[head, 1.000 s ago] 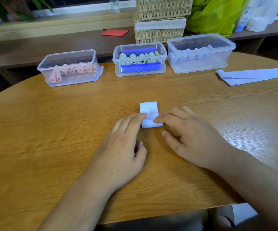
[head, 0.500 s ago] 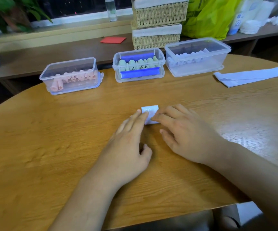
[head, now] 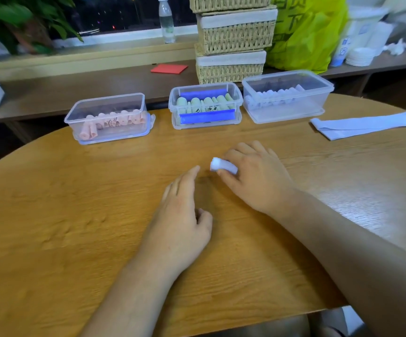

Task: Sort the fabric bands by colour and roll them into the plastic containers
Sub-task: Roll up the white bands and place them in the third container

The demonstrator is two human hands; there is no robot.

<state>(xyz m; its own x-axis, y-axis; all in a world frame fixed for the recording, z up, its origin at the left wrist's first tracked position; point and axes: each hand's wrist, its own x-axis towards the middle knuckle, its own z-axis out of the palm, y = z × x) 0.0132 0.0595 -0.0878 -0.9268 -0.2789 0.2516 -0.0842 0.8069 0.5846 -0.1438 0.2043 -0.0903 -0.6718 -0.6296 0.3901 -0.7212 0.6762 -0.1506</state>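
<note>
A small rolled pale lavender band (head: pixel 222 165) is pinched between the thumb and fingers of my right hand (head: pixel 258 181), just above the wooden table (head: pixel 75 215). My left hand (head: pixel 182 215) rests flat on the table to the left of the roll, fingers apart, holding nothing. Three clear plastic containers stand at the far edge: the left container (head: pixel 109 117) holds pink rolls, the middle container (head: pixel 205 105) holds green rolls, the right container (head: pixel 287 96) holds pale lavender rolls. A flat unrolled lavender band (head: pixel 367 124) lies at the far right.
Behind the containers runs a low shelf with stacked wicker baskets (head: pixel 233 42), a red card (head: pixel 169 68), a bottle (head: pixel 166 20), a yellow-green bag (head: pixel 306 32) and a plant (head: pixel 14 20). The table's front edge curves close to my body.
The band, which lay part rolled under both hands' fingertips, is now a full roll taken up by my right hand. My left hand has come off it.
</note>
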